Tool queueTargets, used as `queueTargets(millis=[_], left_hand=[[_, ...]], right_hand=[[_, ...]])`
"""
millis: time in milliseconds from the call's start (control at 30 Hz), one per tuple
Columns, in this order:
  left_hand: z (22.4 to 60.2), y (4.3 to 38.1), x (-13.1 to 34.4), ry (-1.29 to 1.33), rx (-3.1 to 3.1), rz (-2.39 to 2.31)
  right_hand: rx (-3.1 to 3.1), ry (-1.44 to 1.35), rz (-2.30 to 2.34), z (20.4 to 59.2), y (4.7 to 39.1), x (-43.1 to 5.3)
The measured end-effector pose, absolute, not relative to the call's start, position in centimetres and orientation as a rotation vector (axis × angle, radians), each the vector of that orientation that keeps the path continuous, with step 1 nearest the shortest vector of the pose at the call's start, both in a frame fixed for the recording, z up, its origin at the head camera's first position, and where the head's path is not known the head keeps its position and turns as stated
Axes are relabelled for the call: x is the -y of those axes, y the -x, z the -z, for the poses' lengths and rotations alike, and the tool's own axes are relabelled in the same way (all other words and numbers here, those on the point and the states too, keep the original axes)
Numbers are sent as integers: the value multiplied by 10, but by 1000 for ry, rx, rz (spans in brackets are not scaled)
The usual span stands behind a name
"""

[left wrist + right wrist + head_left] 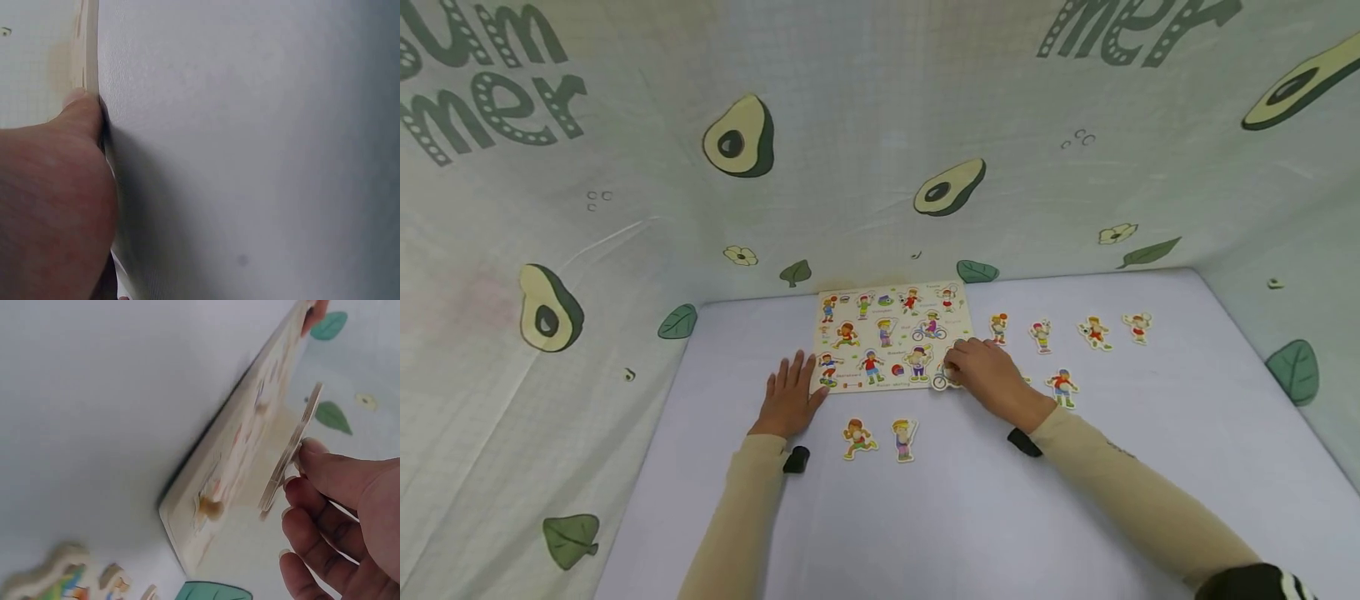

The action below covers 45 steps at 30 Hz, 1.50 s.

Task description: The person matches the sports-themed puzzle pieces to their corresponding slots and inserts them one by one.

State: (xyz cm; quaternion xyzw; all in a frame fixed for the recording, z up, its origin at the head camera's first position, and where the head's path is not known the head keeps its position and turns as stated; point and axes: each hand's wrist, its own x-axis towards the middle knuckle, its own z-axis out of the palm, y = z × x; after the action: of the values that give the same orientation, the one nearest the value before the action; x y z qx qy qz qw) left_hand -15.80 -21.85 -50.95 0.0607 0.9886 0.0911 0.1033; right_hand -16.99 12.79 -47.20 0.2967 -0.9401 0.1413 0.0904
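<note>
- Looks like the placing step, i.e. fitting little wooden cutouts into a picture board (902, 333).
- Pinching a bike piece (940, 383) between thumb and fingertips of the right hand (992, 379), tilted almost on edge, above the board's near right corner and not seated yet.
- Resting the left hand (786, 402) by the board's left edge with straight, spread fingers, gripping nothing, thumb against that edge. Probably steadying the board.
- Can see two knobs (211, 508) poking up from the board in the right wrist view, so probably a couple of pieces in already.
- Next up, probably: lift the bike piece clear of the near corner, swing over to the bike picture (929, 327) at the right of the board's middle row, turn flat, match the wheels, press down.
- Can't tell much about the spot right under the right hand, too covered.
- Plenty to go: a runner piece (858, 439) and a batter piece (903, 440) on the near side of the board, plus a skater piece (1063, 388), a soccer piece (1095, 333) and more to the board's right.
</note>
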Motion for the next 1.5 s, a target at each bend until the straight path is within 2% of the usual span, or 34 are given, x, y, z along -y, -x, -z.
queueTargets(millis=[333,667,1067,1500], left_hand=[[513,159,219,-169,-2902,-265],[518,159,219,-157,-2894,-262],[521,159,221,-161,-2891,-271],[517,160,220,-170,-2915,-283]], right_hand=[[2849,-843,-411,470,219,-117],[2881,-862,-412,477,249,-104],[2953,-806,-400,487,269,-95],[2943,-780,-400,488,275,-90]])
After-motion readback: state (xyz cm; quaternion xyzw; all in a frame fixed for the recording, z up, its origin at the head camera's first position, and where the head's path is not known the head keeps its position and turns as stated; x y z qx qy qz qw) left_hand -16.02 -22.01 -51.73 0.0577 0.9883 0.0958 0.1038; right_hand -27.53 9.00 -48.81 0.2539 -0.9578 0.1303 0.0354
